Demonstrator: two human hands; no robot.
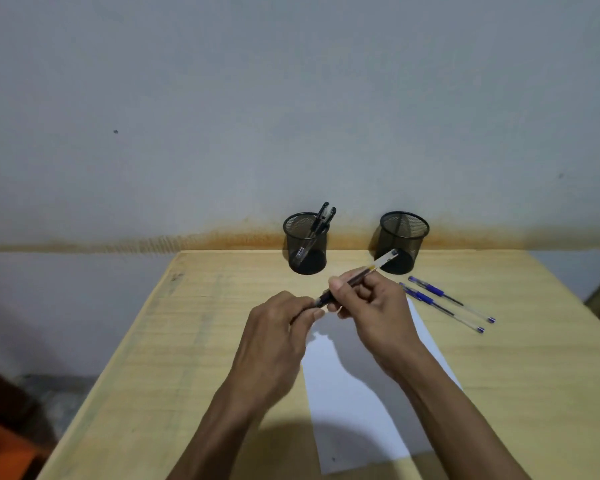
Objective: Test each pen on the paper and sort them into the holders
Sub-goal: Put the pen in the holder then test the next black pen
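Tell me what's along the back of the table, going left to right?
Left holder with black pens inside → right holder → two blue pens lying on the table.

I note matt pale wood-grain table [222,341]; smooth white paper sheet [361,410]; two black wire-mesh metal holders [305,244], [403,237]; clear glossy plastic pens [447,299] near the right edge.

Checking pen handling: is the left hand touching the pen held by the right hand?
Touching. The head view shows left hand fingertips pinching the pen at its lower end.
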